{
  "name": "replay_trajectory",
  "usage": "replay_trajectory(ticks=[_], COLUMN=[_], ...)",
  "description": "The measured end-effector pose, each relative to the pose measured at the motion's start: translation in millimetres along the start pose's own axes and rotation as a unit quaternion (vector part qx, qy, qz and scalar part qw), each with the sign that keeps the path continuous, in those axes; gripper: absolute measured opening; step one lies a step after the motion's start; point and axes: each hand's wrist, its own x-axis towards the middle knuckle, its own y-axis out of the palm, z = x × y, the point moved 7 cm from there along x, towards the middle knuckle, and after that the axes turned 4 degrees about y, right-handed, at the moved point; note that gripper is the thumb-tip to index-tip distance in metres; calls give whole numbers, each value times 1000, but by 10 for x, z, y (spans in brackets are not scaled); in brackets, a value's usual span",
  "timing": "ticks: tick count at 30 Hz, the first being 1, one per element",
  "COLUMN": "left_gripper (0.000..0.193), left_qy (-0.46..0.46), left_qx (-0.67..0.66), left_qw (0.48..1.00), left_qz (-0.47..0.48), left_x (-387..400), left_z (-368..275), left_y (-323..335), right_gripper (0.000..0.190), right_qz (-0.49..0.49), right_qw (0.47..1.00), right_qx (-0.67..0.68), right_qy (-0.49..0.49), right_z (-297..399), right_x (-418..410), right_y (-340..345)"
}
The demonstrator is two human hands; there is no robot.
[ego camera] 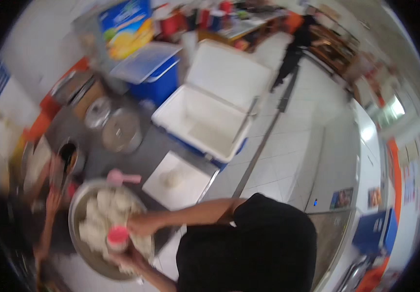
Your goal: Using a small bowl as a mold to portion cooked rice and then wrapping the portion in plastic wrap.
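Observation:
My left hand grips a small pink-topped container from below, over a large metal bowl. Pale lumps that look like dough fill much of the bowl. Close beside the container's pink top is my right hand, its fingers curled. Blur hides whether it touches the container or holds anything. Just beyond the bowl's rim lies a pink scoop on the dark table. A white board bears a small pale mound.
An open white-lined cooler stands beyond the board, near a blue lidded bin. Metal lidded pots sit on the dark table. Another person's hand is at the left, near a pot with dark contents.

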Motion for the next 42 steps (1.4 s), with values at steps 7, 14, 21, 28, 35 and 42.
replay_trajectory(ticks=[7, 14, 21, 28, 35, 42], left_gripper=[33, 42, 38, 41, 40, 55], left_qy=[-63, -70, 65, 96, -46, -214], left_qx=[-43, -82, -143, -163, -189, -142], left_qw=[994, 983, 958, 956, 967, 966], left_qz=[-79, -151, -240, -224, -164, -19], left_x=[-140, -395, -690, -1117, -1085, -751], left_z=[41, -117, -589, -1052, -417, 176], left_y=[715, 486, 44, 153, 759, 1437], right_gripper=[20, 28, 30, 65, 121, 114], right_qz=[31, 104, 130, 116, 78, -79], right_qw=[995, 992, 986, 968, 983, 981], right_qx=[-21, 16, 17, -221, 160, 167], right_qy=[97, 68, 103, 9, -42, 55], right_z=[187, 366, 407, 363, 883, 264], right_x=[-105, 42, 284, 232, -231, -490], right_y=[-379, -260, -351, 86, -38, -758])
